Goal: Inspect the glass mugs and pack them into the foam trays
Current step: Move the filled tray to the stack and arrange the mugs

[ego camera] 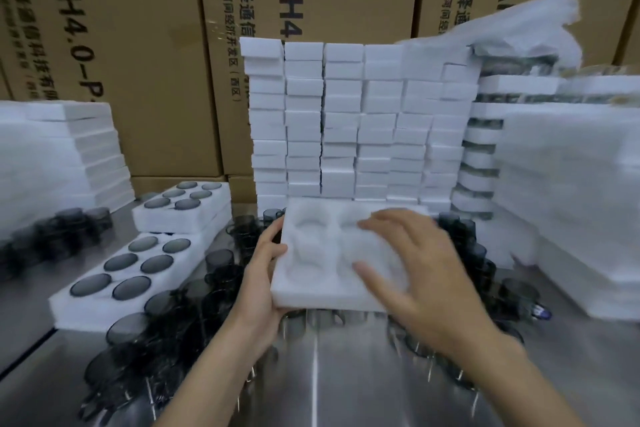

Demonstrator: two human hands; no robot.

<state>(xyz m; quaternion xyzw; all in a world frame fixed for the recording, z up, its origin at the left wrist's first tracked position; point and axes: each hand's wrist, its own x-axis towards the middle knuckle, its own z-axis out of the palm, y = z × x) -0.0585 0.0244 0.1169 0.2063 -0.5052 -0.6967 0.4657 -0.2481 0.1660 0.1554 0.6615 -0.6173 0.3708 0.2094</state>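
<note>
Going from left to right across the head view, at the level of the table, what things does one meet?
Filled foam trays → left hand → empty foam tray → right hand → tall pile of foam sheets.

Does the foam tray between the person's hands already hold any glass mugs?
No, the foam tray held by the left hand shows only empty pockets.

Single head-worn wide-angle view, forward and down, close over the steel table (346, 374)

Two hands: left hand (261, 284), right hand (426, 281). One empty foam tray (318, 253). By the left edge of the tabletop (346, 374), two filled trays (86, 308), six mugs (124, 261) each.
</note>
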